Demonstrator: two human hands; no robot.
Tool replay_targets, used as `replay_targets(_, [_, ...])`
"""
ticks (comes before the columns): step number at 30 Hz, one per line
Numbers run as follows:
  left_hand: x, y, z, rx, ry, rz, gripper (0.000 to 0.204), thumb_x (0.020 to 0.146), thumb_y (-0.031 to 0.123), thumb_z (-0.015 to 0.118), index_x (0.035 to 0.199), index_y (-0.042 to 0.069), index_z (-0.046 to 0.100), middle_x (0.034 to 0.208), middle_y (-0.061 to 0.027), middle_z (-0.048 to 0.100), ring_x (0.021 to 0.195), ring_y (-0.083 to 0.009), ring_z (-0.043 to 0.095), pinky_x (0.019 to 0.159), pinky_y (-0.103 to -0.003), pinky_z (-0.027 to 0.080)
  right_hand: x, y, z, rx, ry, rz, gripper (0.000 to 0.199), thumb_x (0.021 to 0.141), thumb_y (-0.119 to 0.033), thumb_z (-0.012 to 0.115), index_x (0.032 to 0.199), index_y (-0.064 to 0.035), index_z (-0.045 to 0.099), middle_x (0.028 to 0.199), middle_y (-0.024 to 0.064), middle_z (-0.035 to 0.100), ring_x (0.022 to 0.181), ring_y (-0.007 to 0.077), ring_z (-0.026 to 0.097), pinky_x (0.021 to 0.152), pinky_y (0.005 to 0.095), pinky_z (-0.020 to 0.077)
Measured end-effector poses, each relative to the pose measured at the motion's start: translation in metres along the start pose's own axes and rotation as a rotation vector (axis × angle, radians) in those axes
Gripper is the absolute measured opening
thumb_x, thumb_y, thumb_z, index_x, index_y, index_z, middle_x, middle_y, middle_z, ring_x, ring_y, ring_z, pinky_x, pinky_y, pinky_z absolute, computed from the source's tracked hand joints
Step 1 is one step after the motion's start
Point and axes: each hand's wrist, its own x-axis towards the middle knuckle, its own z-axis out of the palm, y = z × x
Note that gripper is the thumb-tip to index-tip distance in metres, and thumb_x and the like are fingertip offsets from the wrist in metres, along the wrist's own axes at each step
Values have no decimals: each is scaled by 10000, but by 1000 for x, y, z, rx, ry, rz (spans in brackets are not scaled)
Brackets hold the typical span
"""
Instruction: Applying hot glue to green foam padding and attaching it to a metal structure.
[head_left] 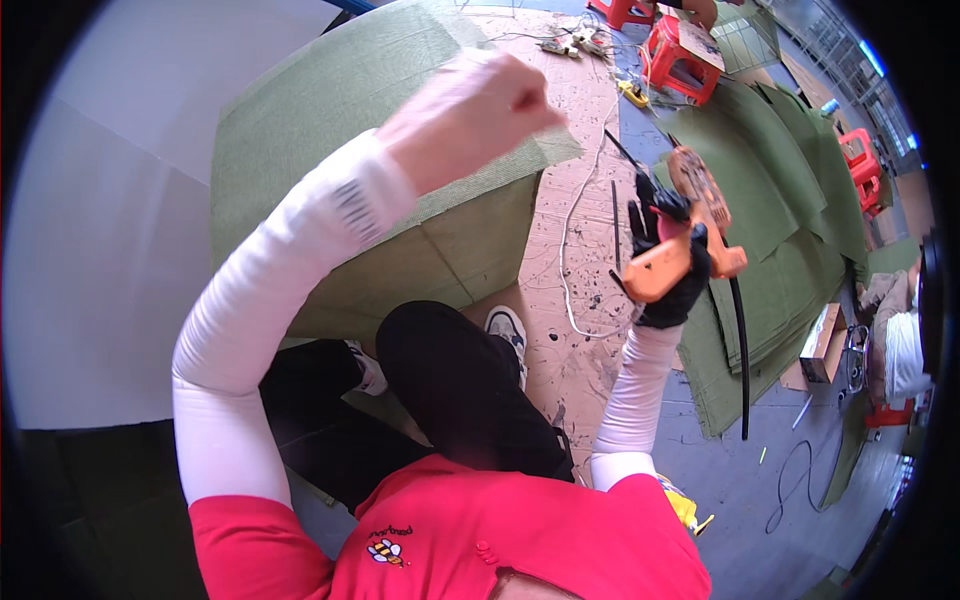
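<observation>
Item: our left hand [480, 110], bare, fist drawn together at the top edge of the green felt panel [330, 120]. The hand is blurred, so we cannot tell for certain whether the felt is pinched inside the fist or only pressed.

Item: our right hand [672, 270], in a black glove, grip clamped on the orange glue gun [690, 235], held in the air over the floor [580, 260], apart from the panel; a black cord [740, 350] hangs from it.

Item: more green felt sheets [790, 190] spread at right; red stools [680, 55] beyond.

Step in hand, as we judge it: covering the box-like form with felt, the upper edge being pulled into place.

Next move calls for: bringing the gun's nozzle across to the seam while the left hand keeps the felt taut, fingers kept off the hot tip.
</observation>
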Motion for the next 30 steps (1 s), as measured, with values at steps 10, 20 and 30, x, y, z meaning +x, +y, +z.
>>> replay_targets(10, [-147, -26, 73, 440, 274, -172, 1016, 865, 744, 437, 1518, -22, 300, 1587, -199, 306, 1498, -339, 236, 1210, -504, 188, -51, 5, 2, 220, 293, 31, 515, 995, -311, 523, 1374, 30, 451, 1358, 230, 526, 1063, 284, 629, 703, 348, 538])
replay_targets(20, [-145, -3, 81, 516, 356, -133, 1093, 808, 779, 469, 1515, -37, 301, 1598, -192, 285, 1500, -341, 233, 1215, -504, 157, -58, 9, -22, 363, -117, 28, 482, 976, -147, 477, 1384, 100, 403, 1365, 257, 499, 1387, 470, 365, 1190, 588, 288])
replay_targets(30, [-179, -57, 60, 604, 508, -333, 1005, 825, 781, 439, 1480, 19, 400, 1453, -154, 512, 1366, -334, 469, 1098, -511, 398, -65, 1, 0, 82, 21, 26, 559, 956, -238, 533, 1405, 67, 397, 1318, 228, 544, 1373, 466, 394, 1141, 578, 362])
